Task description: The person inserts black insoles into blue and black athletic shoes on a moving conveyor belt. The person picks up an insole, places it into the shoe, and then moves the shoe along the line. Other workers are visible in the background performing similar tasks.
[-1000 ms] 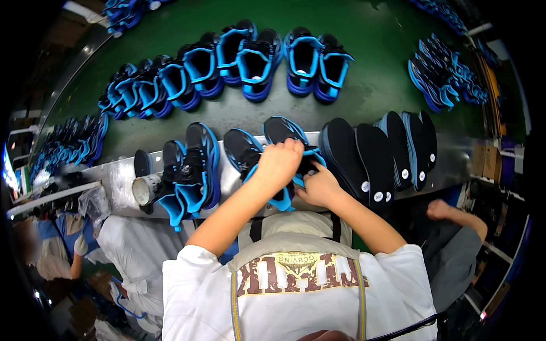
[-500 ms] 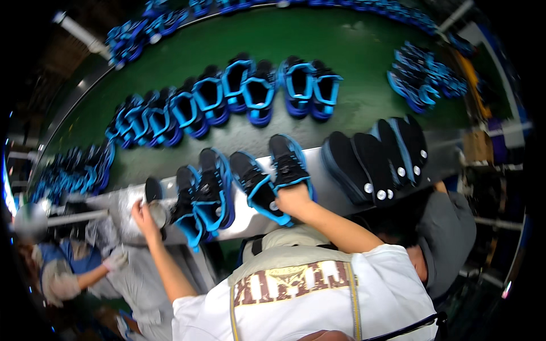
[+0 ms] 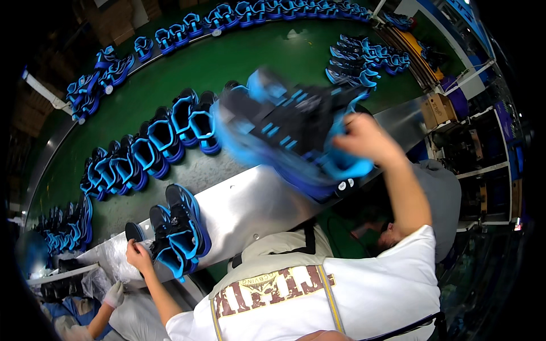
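Note:
A pair of black sneakers with blue trim (image 3: 278,128) is up in the air above the metal ledge, blurred by motion. My right hand (image 3: 367,138) is closed on them at the heel collars; the nearer shoe hides most of the other. My left hand (image 3: 140,257) is low at the left, its fingers curled at the lower end of a black insole (image 3: 135,232). Just right of it, another pair of black and blue sneakers (image 3: 190,219) stands on the ledge. Behind the lifted pair, ends of black sole-shaped pieces with white round spots (image 3: 335,192) peek out.
The metal ledge (image 3: 227,207) borders a green belt (image 3: 199,62) carrying rows of similar sneakers (image 3: 151,148). A gloved co-worker's hand (image 3: 115,294) is at lower left. Another person in grey (image 3: 435,193) bends close on the right, near a cardboard box (image 3: 438,111) and shelving (image 3: 483,167).
My right hand has lifted the right-hand pair of sneakers off the ledge and swung it up and to the right. The left hand stays by the insole. The whole view has shifted.

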Action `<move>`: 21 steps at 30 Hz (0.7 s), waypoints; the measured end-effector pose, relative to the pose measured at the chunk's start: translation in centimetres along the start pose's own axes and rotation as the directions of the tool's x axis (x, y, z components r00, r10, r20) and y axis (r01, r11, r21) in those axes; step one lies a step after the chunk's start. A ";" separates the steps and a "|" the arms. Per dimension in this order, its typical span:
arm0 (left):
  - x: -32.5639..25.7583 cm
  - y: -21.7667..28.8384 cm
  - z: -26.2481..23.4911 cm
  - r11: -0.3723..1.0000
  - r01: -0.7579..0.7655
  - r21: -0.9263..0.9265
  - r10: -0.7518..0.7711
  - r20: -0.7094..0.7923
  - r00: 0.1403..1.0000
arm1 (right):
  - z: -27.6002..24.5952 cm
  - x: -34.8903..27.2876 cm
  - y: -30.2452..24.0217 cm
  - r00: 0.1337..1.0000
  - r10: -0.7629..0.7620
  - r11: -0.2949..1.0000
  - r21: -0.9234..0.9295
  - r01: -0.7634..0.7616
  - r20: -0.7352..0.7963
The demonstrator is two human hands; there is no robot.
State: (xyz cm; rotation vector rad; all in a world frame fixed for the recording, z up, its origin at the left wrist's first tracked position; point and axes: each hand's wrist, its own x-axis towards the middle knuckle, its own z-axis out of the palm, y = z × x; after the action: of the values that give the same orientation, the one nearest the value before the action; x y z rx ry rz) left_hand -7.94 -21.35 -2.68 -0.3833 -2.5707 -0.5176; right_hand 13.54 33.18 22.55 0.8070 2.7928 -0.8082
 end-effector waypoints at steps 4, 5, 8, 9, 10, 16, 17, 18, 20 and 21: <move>0.2 -2.9 0.9 0.849 0.307 -0.430 -0.260 0.166 0.951 | -9.5 -0.4 10.9 0.895 0.191 0.926 -0.229 -0.301 -0.402; 0.5 -2.8 1.0 0.811 0.349 -0.469 -0.290 0.196 0.937 | -11.3 -0.3 15.1 0.860 0.197 0.877 -0.308 -0.369 -0.471; 0.7 -2.2 1.0 0.851 0.396 -0.345 -0.348 0.194 0.917 | -13.9 0.7 22.3 0.812 0.330 0.754 -0.384 -0.534 -0.481; 0.8 -1.2 0.8 0.885 0.391 -0.253 -0.359 0.162 0.919 | -13.8 1.3 26.2 0.779 0.355 0.746 -0.346 -0.569 -0.516; 1.0 -0.2 0.4 0.910 0.386 -0.153 -0.370 0.125 0.921 | -13.3 1.9 29.6 0.742 0.394 0.712 -0.331 -0.620 -0.542; 3.4 4.7 -2.5 0.922 0.296 0.248 -0.283 -0.087 0.955 | -5.3 2.9 43.2 0.543 0.518 0.597 -0.175 -0.783 -0.661; 3.6 5.8 -2.6 0.944 0.280 0.175 -0.274 -0.058 0.960 | -3.5 3.1 45.0 0.515 0.527 0.588 -0.147 -0.795 -0.676; 3.6 6.9 -2.5 0.942 0.284 0.179 -0.277 -0.068 0.959 | -2.0 3.4 45.7 0.510 0.535 0.588 -0.136 -0.798 -0.674; 3.5 9.4 -2.1 0.979 0.199 0.046 -0.200 0.020 0.980 | -0.1 3.2 48.1 0.516 0.718 0.536 -0.102 -0.838 -0.467; 2.9 8.9 -1.7 0.986 0.156 0.064 -0.159 0.043 0.986 | -0.1 3.4 49.6 0.431 0.836 0.481 0.077 -0.873 -0.340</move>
State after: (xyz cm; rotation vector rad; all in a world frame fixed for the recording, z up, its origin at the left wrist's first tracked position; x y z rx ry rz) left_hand -6.56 -13.70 2.76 -0.1743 -2.6705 -0.4906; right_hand 36.80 70.22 -1.13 2.2409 2.0431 -0.2992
